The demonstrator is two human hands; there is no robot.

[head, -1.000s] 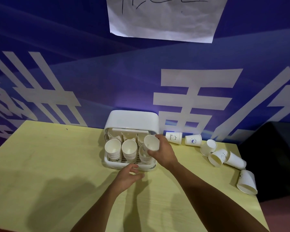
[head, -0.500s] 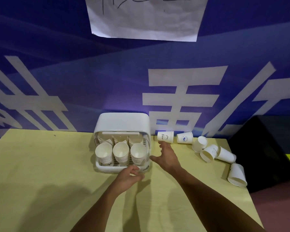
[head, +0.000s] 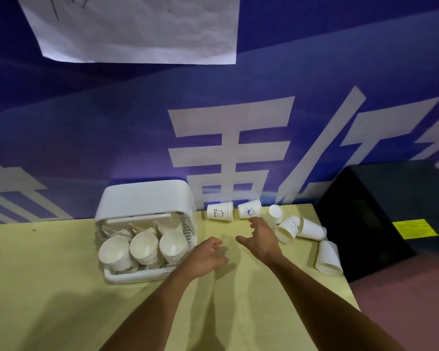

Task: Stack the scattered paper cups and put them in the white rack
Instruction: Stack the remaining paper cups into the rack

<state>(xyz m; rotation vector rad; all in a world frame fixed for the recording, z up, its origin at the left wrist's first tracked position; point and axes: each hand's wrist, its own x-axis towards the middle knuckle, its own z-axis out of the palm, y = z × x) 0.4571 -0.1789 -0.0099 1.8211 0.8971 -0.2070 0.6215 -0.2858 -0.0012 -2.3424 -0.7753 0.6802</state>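
Observation:
The white rack [head: 147, 274] stands on the yellow table [head: 48, 287] with its lid [head: 147, 198] tipped back against the wall. Stacks of paper cups [head: 143, 248] fill it, mouths facing me. Several loose cups lie along the table's far right: a "Bear" cup [head: 219, 211], a cup with a blue print [head: 250, 209], a small upright cup [head: 275, 214], two tipped cups [head: 288, 229] [head: 312, 229] and one by the right edge [head: 328, 257]. My right hand [head: 260, 238] hovers empty, fingers spread, just below the blue-print cup. My left hand [head: 205, 257] hangs loosely curled and empty beside the rack's right front corner.
A black box [head: 390, 211] with a yellow label stands off the table's right side. A blue banner wall with a white paper sheet [head: 137, 29] rises directly behind the table. The table's right edge runs close to the outermost cup.
My right hand set its cup on the rack's front right stack, let go and moved right toward the loose cups. My left hand stayed near the rack's front.

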